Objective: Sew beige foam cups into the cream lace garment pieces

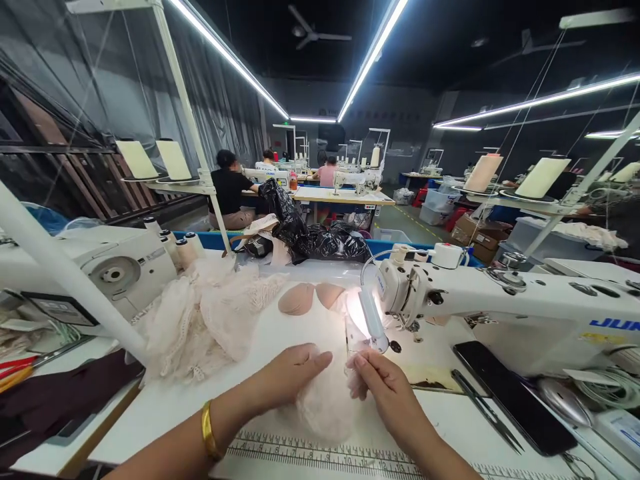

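Note:
A piece of pale pink lace fabric (pixel 327 407) hangs between my two hands at the table's front edge, just before the sewing machine. My left hand (pixel 295 373) is closed on its left side, thumb on top. With thumb and forefinger together, my right hand (pixel 375 377) pinches its upper right edge. The lit lamp (pixel 371 313) shines beside the needle area of the white sewing machine (pixel 450 293). Behind my hands lie two beige bra cups (pixel 296 299). A heap of pale lace (pixel 200 320) spreads to the left.
A black phone (pixel 515 397) and dark tweezers (pixel 485 407) lie right of my hand. A printed ruler (pixel 320 453) runs along the front edge. Thread cones (pixel 186 251) and another machine (pixel 115 267) stand left; black plastic bags (pixel 325 240) lie beyond. Co-workers (pixel 233 190) sit farther back.

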### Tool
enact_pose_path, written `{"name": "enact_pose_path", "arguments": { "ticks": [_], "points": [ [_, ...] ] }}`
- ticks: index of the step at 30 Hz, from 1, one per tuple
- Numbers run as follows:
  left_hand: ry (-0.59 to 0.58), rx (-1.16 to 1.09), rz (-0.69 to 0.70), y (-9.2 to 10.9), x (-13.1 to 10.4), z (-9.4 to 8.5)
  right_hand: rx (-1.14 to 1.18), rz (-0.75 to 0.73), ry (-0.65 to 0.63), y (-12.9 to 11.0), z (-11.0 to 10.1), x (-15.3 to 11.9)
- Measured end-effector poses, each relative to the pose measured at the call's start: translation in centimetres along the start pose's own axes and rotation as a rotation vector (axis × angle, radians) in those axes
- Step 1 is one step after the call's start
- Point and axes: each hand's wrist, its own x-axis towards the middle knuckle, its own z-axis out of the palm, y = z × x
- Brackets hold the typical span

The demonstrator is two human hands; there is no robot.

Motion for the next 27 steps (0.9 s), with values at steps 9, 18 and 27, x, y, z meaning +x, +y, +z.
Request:
{"name": "enact_pose_path", "arguments": {
  "ticks": [9, 18, 27],
  "points": [
    [0.089, 0.828, 0.377, 4.0, 13.6, -2.2, 0.068, 0.121, -0.105, 1.4, -0.1, 1.8],
    [-0.041, 0.945, 0.434, 2.6, 15.6, -1.0, 0.052, 0.094, -0.148, 1.7, 0.0, 1.7],
    [-0.057, 0.754, 0.497, -1.1, 11.3, -6.3, 0.007, 0.101, -0.159, 1.2, 0.0, 1.3]
  ]
}}
